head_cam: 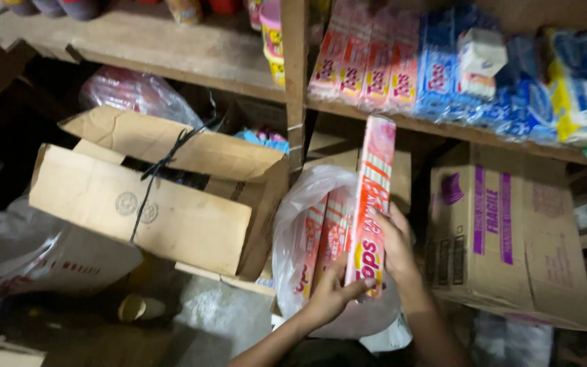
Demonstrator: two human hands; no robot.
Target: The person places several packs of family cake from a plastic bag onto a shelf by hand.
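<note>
1. Head view is showing both hands clamping a long pink packet (369,204).
2. Left hand (331,295) is gripping its near end; right hand (397,248) is wrapping its right edge.
3. The packet is standing nearly upright, its top pointing far toward the shelf (191,58), above a bag (293,224).

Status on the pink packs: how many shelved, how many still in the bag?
Done: a row of pink packs already stands on the wooden shelf. In hand: left hand and right hand both grip one long pink pack, raised out of the plastic bag. Left: at least two bagged packs.
</note>
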